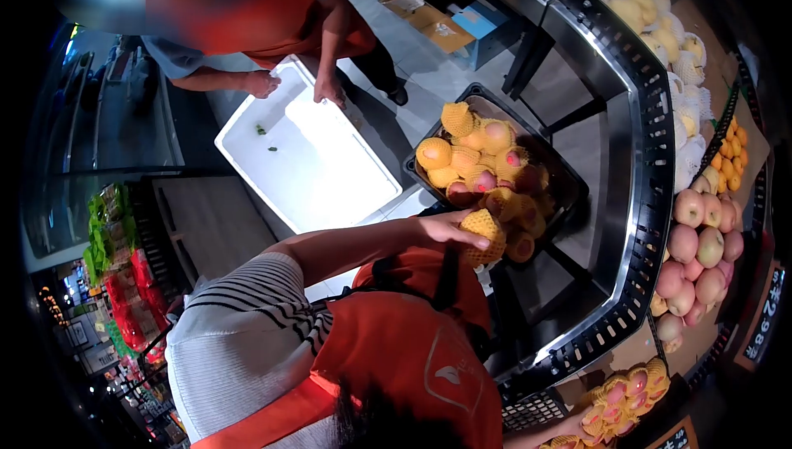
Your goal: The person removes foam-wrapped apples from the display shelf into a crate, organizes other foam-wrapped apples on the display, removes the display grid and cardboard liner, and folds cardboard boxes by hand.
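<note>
Left hand (pixel 452 229): fingers closed around a foam-netted fruit (pixel 483 234), at the black crate's (pixel 571 191) six-o'clock side; light, even pressure advisable against bruising. Right hand (pixel 573 425): five o'clock, at the netted fruit pile (pixel 625 399); finger closure cannot be determined.

The left arm (pixel 355 243) is bent at the elbow, its bare forearm stretched forward and across the front of the body. The wrist (pixel 422 224) lies nearly in line with the forearm. At its end the left hand (pixel 452 229) is closed in a grip, its fingers curved. The right hand (pixel 571 426) is well apart from the left hand, out to the body's right side and nearer the shoulders. Only part of the right forearm (pixel 532 436) shows; how far the fingers there are bent cannot be told.
</note>
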Available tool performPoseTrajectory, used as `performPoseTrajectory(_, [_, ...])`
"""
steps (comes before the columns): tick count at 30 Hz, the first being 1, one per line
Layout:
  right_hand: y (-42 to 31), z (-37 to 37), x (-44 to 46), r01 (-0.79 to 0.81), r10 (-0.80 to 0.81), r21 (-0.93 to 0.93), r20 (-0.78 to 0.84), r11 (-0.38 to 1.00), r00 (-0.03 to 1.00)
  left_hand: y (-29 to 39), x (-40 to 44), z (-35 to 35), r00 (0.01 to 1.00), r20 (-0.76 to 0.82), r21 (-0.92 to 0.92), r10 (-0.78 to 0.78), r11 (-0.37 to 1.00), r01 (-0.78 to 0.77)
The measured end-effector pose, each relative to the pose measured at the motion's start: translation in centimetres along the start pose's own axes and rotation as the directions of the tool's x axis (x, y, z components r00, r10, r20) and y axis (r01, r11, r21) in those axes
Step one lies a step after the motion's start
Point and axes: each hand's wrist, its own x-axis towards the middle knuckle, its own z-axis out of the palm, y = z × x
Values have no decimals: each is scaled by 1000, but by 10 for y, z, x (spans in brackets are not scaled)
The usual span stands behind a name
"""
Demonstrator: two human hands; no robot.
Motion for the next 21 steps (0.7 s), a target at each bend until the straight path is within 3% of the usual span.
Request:
performPoseTrajectory(5, [-60,-38,-3,140,-135,88,-65,986,989,-5,5,-3,999,22,-11,-36,999,36])
performPoseTrajectory(9, [-126,-38,-18,449,-448,64,-28,891,893,-4,2,-4,1000,21,0,9,1000,-9])
performPoseTrajectory(11, [-216,-27,-59,230,-271,244,148,942,951,-11,-1,-9,999,16,-19,34,999,-34])
performPoseTrajectory(12, [-231,-17,-69,295,-360,299,189,907,914,-17,-5,-15,999,22,-25,42,999,-41])
performPoseTrajectory(13, [-222,5,-67,457,-516,293,165,840,841,-23,-11,-21,998,20,-33,53,998,-53])
performPoseTrajectory(15, [-262,39,-104,368,-552,554,208,747,807,-59,-24,-50,997,-60,-41,54,998,-57])
performPoseTrajectory(16, [-306,34,-135,193,-428,542,350,818,833,-58,-37,-51,986,-161,-102,38,993,-55])
performPoseTrajectory(17, [-301,46,-136,540,-653,373,354,755,669,-55,-52,-52,965,-260,-163,18,985,-63])
performPoseTrajectory(18, [-315,52,-152,574,-719,434,376,694,585,-54,-68,-56,935,-355,-223,-8,972,-77])
performPoseTrajectory(19, [-329,57,-167,594,-776,500,394,631,493,-62,-84,-73,909,-418,-69,-3,997,-28])
performPoseTrajectory(20, [-343,63,-182,597,-823,567,407,567,396,-72,-100,-84,888,-460,-88,20,994,-68])
performPoseTrajectory(21, [-348,75,-199,400,-777,668,504,628,378,-79,-117,-93,864,-501,-104,43,989,-109])
